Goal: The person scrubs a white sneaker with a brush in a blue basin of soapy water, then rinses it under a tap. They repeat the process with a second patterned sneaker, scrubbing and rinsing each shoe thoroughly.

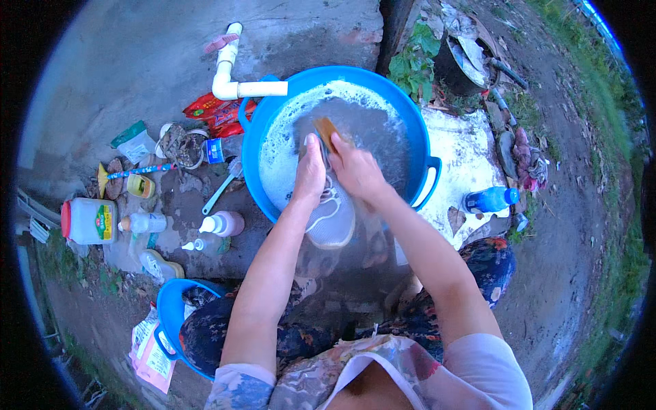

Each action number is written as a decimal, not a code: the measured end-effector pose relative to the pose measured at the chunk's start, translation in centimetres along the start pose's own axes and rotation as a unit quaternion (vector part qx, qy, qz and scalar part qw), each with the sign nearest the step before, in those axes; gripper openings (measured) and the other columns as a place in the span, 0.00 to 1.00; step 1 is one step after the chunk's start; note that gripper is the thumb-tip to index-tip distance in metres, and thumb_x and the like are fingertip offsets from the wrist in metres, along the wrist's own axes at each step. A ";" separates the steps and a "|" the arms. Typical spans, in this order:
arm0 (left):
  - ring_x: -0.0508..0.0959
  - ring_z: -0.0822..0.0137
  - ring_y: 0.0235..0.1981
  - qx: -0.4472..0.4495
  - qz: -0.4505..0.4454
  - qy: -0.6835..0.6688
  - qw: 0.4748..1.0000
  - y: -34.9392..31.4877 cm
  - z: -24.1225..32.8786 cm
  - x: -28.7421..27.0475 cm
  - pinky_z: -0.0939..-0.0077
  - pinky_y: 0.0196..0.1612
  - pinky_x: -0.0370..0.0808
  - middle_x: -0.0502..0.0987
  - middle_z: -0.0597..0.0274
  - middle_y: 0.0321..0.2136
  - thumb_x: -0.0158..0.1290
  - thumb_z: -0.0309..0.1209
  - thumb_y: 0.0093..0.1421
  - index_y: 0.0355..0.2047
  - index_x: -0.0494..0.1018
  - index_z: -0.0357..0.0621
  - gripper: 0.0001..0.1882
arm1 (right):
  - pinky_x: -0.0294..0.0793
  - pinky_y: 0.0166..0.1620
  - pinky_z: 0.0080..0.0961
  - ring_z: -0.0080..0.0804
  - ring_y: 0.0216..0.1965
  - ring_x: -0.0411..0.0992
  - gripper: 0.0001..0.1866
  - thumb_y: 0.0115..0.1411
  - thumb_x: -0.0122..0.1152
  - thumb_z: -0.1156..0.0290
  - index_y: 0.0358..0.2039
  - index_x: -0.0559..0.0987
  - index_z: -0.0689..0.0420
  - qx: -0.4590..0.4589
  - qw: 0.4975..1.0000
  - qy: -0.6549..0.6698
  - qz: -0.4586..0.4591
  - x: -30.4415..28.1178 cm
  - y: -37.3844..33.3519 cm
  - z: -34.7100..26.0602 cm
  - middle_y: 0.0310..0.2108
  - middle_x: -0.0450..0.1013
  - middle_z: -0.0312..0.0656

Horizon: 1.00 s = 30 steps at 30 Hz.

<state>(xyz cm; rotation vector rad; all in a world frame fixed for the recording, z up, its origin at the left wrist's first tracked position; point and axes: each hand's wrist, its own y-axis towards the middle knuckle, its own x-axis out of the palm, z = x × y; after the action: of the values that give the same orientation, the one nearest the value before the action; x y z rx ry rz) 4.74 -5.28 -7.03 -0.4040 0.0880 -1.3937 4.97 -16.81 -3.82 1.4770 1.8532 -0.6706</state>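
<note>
A large blue basin of sudsy, greyish water stands in front of me. Over its near rim lies a pale grey sneaker with white laces, its toe pointing toward me. My left hand grips the sneaker along its left side near the ankle opening; its fingertips are partly hidden. In my right hand is a scrubbing brush with a brown wooden back, held against the upper part of the sneaker. The bristles cannot be seen from here.
A white pipe reaches over the basin's far left rim. To the left are a light-blue-handled brush, a pump bottle, a red-lidded tub and a smaller blue bucket. A blue bottle lies on a white sheet at right.
</note>
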 end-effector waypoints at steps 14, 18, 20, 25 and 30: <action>0.66 0.56 0.55 0.050 0.019 -0.023 0.998 0.3 -0.8 -1.4 0.71 0.56 0.60 0.65 0.43 0.53 0.29 0.56 0.64 0.54 0.61 0.28 0.38 | 0.71 0.42 0.46 0.58 0.35 0.73 0.24 0.60 0.48 0.65 0.56 0.64 0.56 0.002 0.999 0.020 -0.032 0.0 -3.9 -0.6 0.32 0.72 0.62; 0.67 0.55 0.53 0.025 0.002 0.186 0.982 -0.5 0.9 -0.4 0.70 0.54 0.61 0.68 0.41 0.50 0.33 0.52 0.64 0.54 0.60 0.29 0.35 | 0.71 0.41 0.49 0.58 0.35 0.73 0.25 0.59 0.47 0.62 0.56 0.64 0.58 0.061 0.998 0.027 -0.020 1.0 -1.8 1.1 0.34 0.73 0.62; 0.69 0.54 0.52 0.066 -0.034 0.163 0.984 -0.2 0.1 0.0 0.70 0.53 0.63 0.70 0.41 0.48 0.38 0.48 0.63 0.54 0.62 0.30 0.31 | 0.72 0.41 0.46 0.56 0.36 0.73 0.25 0.59 0.47 0.62 0.56 0.64 0.57 0.098 0.995 -0.001 -0.014 1.8 2.2 4.0 0.38 0.72 0.60; 0.74 0.75 0.29 0.036 -0.142 0.395 0.907 2.3 1.6 -1.9 0.77 0.33 0.71 0.77 0.62 0.30 0.52 0.23 0.53 0.39 0.72 0.37 0.11 | 0.75 0.31 0.37 0.41 0.24 0.73 0.24 0.61 0.46 0.60 0.57 0.64 0.53 0.301 0.919 0.220 -0.132 -0.1 1.6 8.3 0.32 0.74 0.49; 0.76 0.48 0.33 0.105 -0.133 0.501 0.849 2.5 4.6 -1.9 0.59 0.38 0.71 0.76 0.45 0.29 0.50 0.30 0.49 0.31 0.73 0.37 0.11 | 0.63 0.19 0.20 0.21 0.18 0.59 0.20 0.65 0.44 0.60 0.57 0.66 0.45 0.359 0.797 0.476 -0.096 -3.3 -5.1 1.7 0.23 0.62 0.33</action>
<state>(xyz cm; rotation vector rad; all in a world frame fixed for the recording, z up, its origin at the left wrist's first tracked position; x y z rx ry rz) 8.13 -2.10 -3.88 0.5582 0.7517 -1.7454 0.78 -21.32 -2.50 2.4551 2.6967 -0.8738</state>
